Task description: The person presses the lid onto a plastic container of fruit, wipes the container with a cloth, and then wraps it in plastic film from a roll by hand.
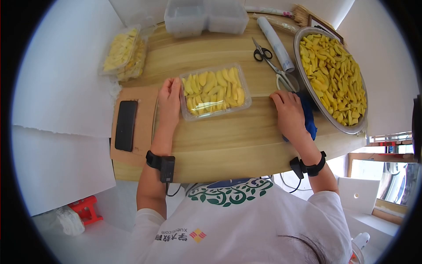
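A clear plastic box (215, 91) with its lid on lies on the wooden table, packed with rows of yellow, wedge-shaped slices. My left hand (169, 99) is closed at the box's left edge, thumb and fingers against the rim. To the right of the box, my right hand (288, 112) rests on a blue cloth (309, 116), its fingers curled around the cloth's near side and partly hidden. Just beyond that hand lie a pair of scissors (283, 81) and a smaller black-handled pair (263, 54).
A large metal basin (300, 66) heaped with yellow slices stands at the right. Stacked filled boxes (123, 53) sit at the back left. Clear containers (206, 20) are at the back, near a film roll (276, 44). A phone (126, 125) lies on cardboard (143, 99).
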Motion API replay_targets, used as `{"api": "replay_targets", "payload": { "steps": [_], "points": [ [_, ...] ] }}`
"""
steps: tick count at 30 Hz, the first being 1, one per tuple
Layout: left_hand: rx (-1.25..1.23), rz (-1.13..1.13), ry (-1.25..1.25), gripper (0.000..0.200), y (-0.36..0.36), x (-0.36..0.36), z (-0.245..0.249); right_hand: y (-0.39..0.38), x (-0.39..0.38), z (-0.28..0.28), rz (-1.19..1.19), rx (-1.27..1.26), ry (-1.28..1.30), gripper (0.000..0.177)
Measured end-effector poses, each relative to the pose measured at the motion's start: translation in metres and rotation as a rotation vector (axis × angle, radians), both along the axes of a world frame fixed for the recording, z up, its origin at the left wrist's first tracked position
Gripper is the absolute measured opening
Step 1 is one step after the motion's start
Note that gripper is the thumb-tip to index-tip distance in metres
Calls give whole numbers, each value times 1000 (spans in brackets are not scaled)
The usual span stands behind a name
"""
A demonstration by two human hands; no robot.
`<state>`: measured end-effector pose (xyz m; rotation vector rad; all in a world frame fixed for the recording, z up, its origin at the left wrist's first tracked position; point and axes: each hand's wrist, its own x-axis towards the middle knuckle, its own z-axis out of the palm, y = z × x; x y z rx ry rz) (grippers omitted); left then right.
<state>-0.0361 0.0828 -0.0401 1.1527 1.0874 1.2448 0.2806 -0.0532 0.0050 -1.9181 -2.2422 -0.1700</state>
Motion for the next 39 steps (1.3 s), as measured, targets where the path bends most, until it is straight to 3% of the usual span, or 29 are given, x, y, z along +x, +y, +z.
{"api": "replay_targets", "payload": {
  "steps": [4,6,7,9,13,15,20,27,29,32,39],
  "points": [
    [2,-20,-10,24,0,0,0,17,0,8,49,44,93,40],
    [10,-13,-30,23,-1,2,0,28,-12,19,27,83,371,34],
    [22,-18,-9,23,-2,3,1,36,-17,25,27,84,375,34],
    [36,-22,19,23,-4,4,3,57,-25,32,83,103,837,29],
    [13,-12,7,21,-6,8,7,112,-25,17,111,24,1146,29],
    [-2,4,37,20,-10,7,11,122,-28,19,-59,-111,1439,28],
    [-54,-4,-8,18,-11,7,10,135,-17,-25,-11,27,1190,25],
    [-12,9,-47,21,-13,11,10,125,-12,-8,-39,236,884,26],
    [-26,9,1,23,-14,11,14,128,-8,-7,-120,447,566,34],
    [-5,3,24,24,-11,7,8,136,4,-16,-267,410,372,41],
    [5,-3,-52,22,-11,7,6,139,9,-17,-463,320,325,51]
  ]
}}
